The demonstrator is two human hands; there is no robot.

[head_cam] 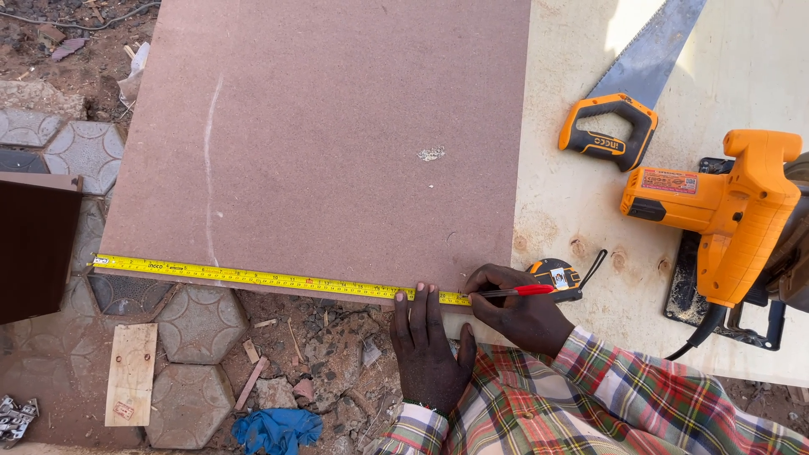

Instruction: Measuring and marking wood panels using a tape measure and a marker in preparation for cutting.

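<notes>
At the far left a dark brown box [34, 244] stands over grey paving stones [198, 324], with a small wooden offcut [132, 373] and a blue rag [276, 428] lying on the ground below. A yellow tape measure [253, 275] runs from the left corner of the reddish-brown board [337, 135] along its near edge. The left hand [428, 344] lies flat, fingers together, its fingertips pressing the tape onto the board's edge. Just beside it the right hand [518, 313] is closed around a red pen [516, 291], whose tip meets the tape. The tape's black case [558, 275] rests behind that hand on the pale plywood table [573, 202]. Farther right lie a handsaw [628, 97] and an orange circular saw [725, 215].
</notes>
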